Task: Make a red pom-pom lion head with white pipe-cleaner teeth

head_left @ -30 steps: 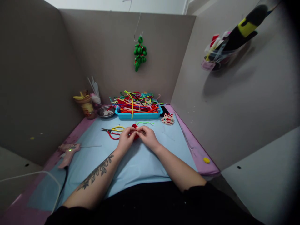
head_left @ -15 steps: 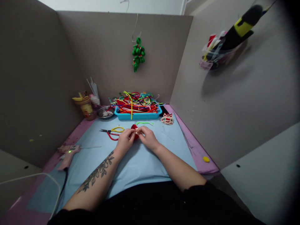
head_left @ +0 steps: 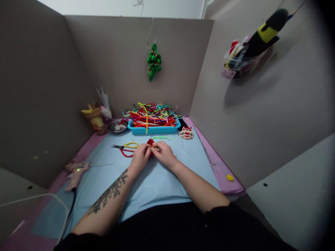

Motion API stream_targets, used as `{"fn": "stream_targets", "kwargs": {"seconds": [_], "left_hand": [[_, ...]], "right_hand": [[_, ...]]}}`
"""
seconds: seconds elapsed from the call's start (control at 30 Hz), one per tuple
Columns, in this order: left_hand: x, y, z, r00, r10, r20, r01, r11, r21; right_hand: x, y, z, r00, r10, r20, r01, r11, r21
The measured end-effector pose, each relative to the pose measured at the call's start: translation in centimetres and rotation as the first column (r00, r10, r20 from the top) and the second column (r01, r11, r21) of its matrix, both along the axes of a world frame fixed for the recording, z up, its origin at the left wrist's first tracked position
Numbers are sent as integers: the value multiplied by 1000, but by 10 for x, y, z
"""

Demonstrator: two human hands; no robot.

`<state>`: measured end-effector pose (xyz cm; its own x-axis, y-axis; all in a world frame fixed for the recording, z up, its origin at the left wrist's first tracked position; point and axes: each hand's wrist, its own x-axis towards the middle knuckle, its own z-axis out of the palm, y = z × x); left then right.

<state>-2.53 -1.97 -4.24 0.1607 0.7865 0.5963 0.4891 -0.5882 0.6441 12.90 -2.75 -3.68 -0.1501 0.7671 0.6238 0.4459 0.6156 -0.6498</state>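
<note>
A small red fuzzy piece (head_left: 150, 142), apparently bent pipe cleaner, is pinched between my two hands over the blue sheet (head_left: 167, 184). The fingers of my left hand (head_left: 141, 153) are closed on its left side. My right hand (head_left: 163, 153) grips from the other side, with a bit of something pale at its fingertips. Much of the red piece is hidden behind the fingers. Just left of my left hand lie scissors (head_left: 125, 148) with one yellow and one red handle. A green pipe cleaner (head_left: 162, 138) rests beyond my hands.
A blue tray (head_left: 154, 130) heaped with coloured pipe cleaners stands at the back, beside a metal bowl (head_left: 117, 127). A pink glue gun (head_left: 78, 172) with a cord lies left. At the right are a cream-and-red ornament (head_left: 186, 133) and a yellow disc (head_left: 230, 177). Partitions enclose three sides.
My right-hand fingers have curled in slightly at the red piece, and a pale bit now shows under them. The view has shifted a little; the other things have stayed put.
</note>
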Motion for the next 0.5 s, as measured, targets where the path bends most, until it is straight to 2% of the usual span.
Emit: {"fn": "stream_targets", "kwargs": {"seconds": [0.13, 0.37, 0.5], "left_hand": [[1, 0, 1, 997, 16, -70, -18, 999, -33], [3, -2, 6, 998, 35, -47, -40, 994, -103], [4, -3, 3, 999, -32, 9, 33, 989, -141]], "right_hand": [[1, 5, -4, 1000, -27, -13, 27, 999, -21], [3, 7, -5, 999, -12, -49, 8, 996, -89], [4, 7, -2, 998, -8, -63, 1, 994, -112]]}}
